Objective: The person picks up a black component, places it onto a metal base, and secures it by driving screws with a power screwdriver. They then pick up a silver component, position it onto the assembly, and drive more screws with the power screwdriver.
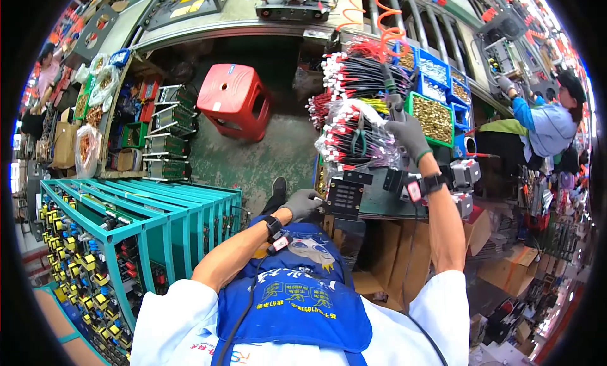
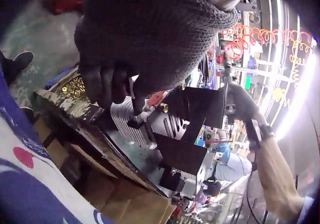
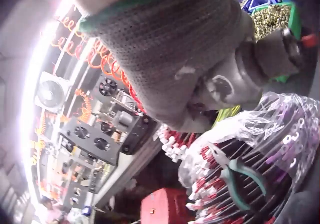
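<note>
My gloved left hand (image 1: 302,205) is at the near left edge of a black slotted metal plate (image 1: 345,198) on the bench. In the left wrist view, the fingers (image 2: 107,81) curl down onto a ribbed silver heat sink (image 2: 131,121) beside that plate; the glove hides part of the grip. My gloved right hand (image 1: 408,136) wraps round a grey air screwdriver (image 3: 225,86), raised over the bench right of the wire bundles. A red coiled hose (image 1: 393,36) hangs above the tool. Green-handled pliers (image 3: 240,181) lie on the bagged black wires (image 1: 346,141).
A green bin of brass parts (image 1: 431,118) and several blue bins (image 1: 434,68) stand beyond my right hand. A red stool (image 1: 234,101) is on the floor ahead. Teal racks (image 1: 158,223) with circuit boards stand at left. Another person (image 1: 550,122) works at far right.
</note>
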Motion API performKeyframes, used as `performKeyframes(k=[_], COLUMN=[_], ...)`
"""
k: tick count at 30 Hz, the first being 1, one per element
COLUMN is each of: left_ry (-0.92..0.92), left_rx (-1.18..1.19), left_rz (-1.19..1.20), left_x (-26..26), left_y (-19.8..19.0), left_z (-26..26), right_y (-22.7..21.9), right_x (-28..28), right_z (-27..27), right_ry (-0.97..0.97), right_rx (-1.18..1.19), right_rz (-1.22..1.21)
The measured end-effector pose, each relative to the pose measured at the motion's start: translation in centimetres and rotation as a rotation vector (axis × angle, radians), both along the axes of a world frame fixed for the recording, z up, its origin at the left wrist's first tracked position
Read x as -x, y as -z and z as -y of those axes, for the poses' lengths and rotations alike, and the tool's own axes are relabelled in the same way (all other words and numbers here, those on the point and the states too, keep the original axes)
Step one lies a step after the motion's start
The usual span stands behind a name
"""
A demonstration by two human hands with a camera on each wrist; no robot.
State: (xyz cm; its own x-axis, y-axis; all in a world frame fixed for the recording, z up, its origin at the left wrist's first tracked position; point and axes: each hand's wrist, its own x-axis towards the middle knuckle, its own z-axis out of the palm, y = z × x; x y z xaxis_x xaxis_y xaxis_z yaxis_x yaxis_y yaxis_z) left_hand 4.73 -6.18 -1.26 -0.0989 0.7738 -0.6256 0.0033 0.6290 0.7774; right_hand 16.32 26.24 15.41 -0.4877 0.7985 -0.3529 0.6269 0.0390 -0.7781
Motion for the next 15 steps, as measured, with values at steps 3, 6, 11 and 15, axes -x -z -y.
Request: performKeyframes(k=[3, 6, 11, 15], left_ry=[-0.097, -0.219, -0.378, -0.336], left_rx=[0.061, -0.018, -0.110, -0.258], left_rz=[0.084, 0.139, 0.103, -0.085], left_x=[0.2, 0.8, 1.1, 0.4], left_y=[0.1, 2.2, -0.9, -4.0], left_z=[0.2, 1.0, 0.2, -1.2], right_y=[-3.7, -7.4, -3.3, 0.4], right_x=[-2.4, -4.0, -5.9, -7.0], right_z=[4.3, 9.2, 13.5, 15.2], right_ry=[0.171, 0.167, 0.230, 0.272], right_rx=[0.218, 0.391, 0.265, 0.177], right_rz=[-0.466, -0.742, -0.877, -0.975])
